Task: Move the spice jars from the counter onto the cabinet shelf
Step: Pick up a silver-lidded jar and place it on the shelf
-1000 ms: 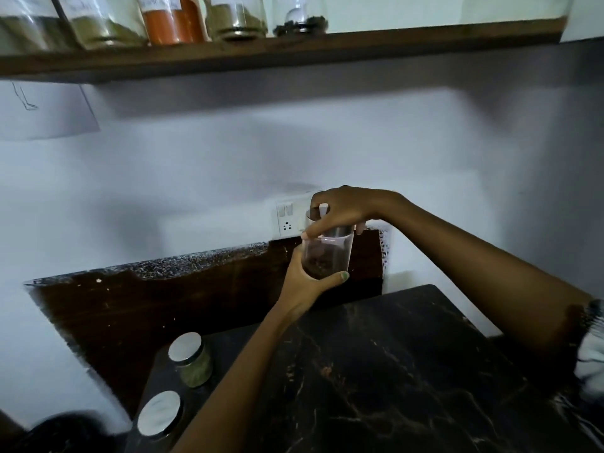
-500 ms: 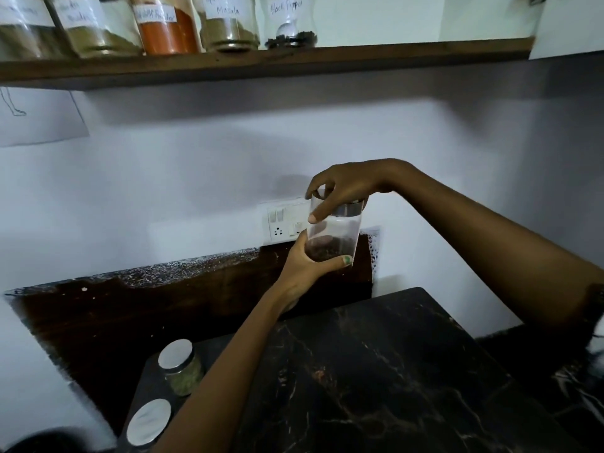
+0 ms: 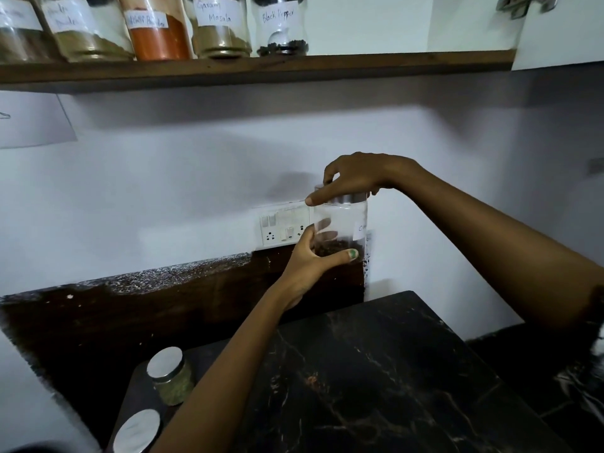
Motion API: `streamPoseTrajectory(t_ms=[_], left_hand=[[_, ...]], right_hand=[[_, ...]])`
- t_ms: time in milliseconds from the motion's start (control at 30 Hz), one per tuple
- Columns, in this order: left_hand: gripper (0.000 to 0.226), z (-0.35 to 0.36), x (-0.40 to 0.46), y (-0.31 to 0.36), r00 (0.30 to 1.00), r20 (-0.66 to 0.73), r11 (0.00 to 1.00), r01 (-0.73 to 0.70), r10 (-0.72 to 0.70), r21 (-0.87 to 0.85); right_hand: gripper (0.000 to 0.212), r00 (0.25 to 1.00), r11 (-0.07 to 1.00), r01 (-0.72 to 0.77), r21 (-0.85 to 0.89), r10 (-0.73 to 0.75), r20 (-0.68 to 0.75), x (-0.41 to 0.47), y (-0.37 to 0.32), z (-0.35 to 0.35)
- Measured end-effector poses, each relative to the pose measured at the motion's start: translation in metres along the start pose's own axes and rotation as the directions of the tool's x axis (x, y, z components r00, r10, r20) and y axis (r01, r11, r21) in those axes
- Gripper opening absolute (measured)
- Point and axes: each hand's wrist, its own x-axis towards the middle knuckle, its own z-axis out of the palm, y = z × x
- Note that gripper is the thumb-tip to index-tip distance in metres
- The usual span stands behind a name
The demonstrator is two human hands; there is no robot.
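A clear glass spice jar [image 3: 343, 223] with a steel lid and dark spice at its bottom hangs in the air in front of the wall. My left hand [image 3: 310, 266] cups its base from below. My right hand [image 3: 356, 178] grips the lid from above. Two more jars with steel lids stand on the dark counter at lower left: one with green spice [image 3: 170, 377] and one at the bottom edge [image 3: 137, 431]. The wooden shelf [image 3: 392, 65] above carries several labelled jars, the rightmost marked black pepper [image 3: 282, 27].
A white switch and socket plate [image 3: 281, 228] sits on the wall just left of the held jar. The shelf's right half is bare wood up to a white cabinet door [image 3: 562, 31]. The black marble counter [image 3: 376, 380] spreads below my arms.
Both hands have lifted the jar higher along the wall, from the dark backsplash up to socket height. My view has tilted up, so more of the shelf jars show.
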Motion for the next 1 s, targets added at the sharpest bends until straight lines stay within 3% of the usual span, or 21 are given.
streamPoseTrajectory(t_ms=[100, 167, 267, 367, 533, 900, 1000], left_hand=[[0.073, -0.005, 0.001, 0.001, 0.999, 0.042, 1.000, 0.012, -0.012, -0.014], [0.070, -0.007, 0.001, 0.003, 0.997, 0.068, 1.000, 0.023, -0.022, -0.018], [0.068, -0.003, 0.002, 0.007, 0.998, 0.051, 1.000, 0.022, -0.021, -0.021], [0.084, 0.003, 0.004, 0.011, 1.000, -0.006, 0.998, -0.021, 0.022, 0.065], [0.088, 0.005, 0.006, 0.015, 0.998, -0.028, 0.995, -0.049, 0.051, 0.086], [0.089, 0.007, 0.008, 0.019, 0.997, -0.035, 0.992, -0.070, 0.074, 0.103], [0.092, 0.007, 0.008, 0.025, 0.994, -0.068, 0.994, -0.084, 0.089, 0.073]], right_hand=[[0.045, 0.991, 0.987, 0.037, 0.157, -0.057, 0.122, -0.005, 0.003, -0.008], [0.043, 0.989, 0.980, 0.059, 0.191, -0.083, 0.120, -0.006, 0.007, -0.011], [0.046, 0.998, 0.989, 0.042, 0.144, -0.049, 0.049, -0.002, 0.010, -0.012], [0.058, 1.000, 0.997, 0.020, 0.077, -0.019, -0.008, 0.002, 0.011, -0.011], [0.073, 1.000, 0.999, 0.017, 0.042, -0.017, -0.009, 0.004, 0.009, -0.015], [0.064, 0.999, 1.000, 0.019, -0.007, -0.020, -0.030, -0.002, 0.009, -0.020], [0.072, 0.998, 0.999, 0.037, 0.005, -0.037, -0.058, -0.010, 0.005, -0.025]])
